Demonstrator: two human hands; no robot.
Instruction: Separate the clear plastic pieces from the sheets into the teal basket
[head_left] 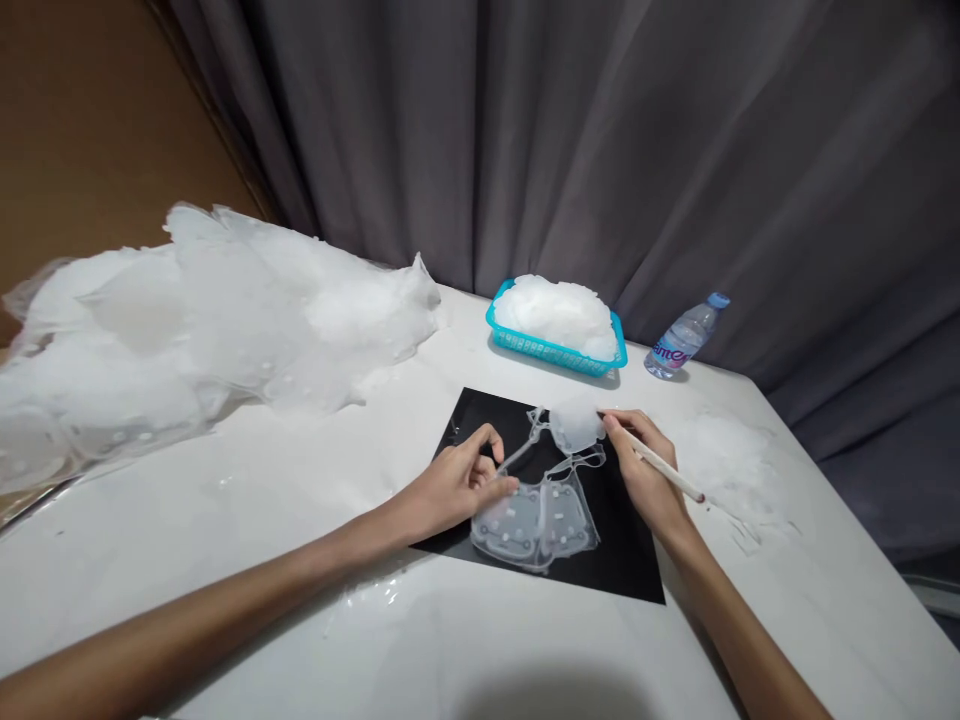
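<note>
A black rectangular mat (622, 565) lies on the table under a translucent moulded plastic-like sheet (525, 520) with rounded panels and small holes. Thin strips join the sheet to a frosted, rounded piece (576, 424) at the mat's far side. My left hand (469, 475) is at the sheet's upper left edge, thumb stretched along it and index finger curled; its fingertips appear to pinch the sheet where a strip ends. My right hand (646, 462) grips a slim white stick-shaped tool (664, 467) with a dark end; its tip is hidden by the fingers beside the rounded piece.
A large heap of translucent sheets (225, 310) covers the table's left side. Behind the mat stands a turquoise basket (555, 352) full of white pieces. To its right are a water bottle (682, 338) and a loose pile of scraps (731, 465). A grey curtain (525, 130) hangs behind.
</note>
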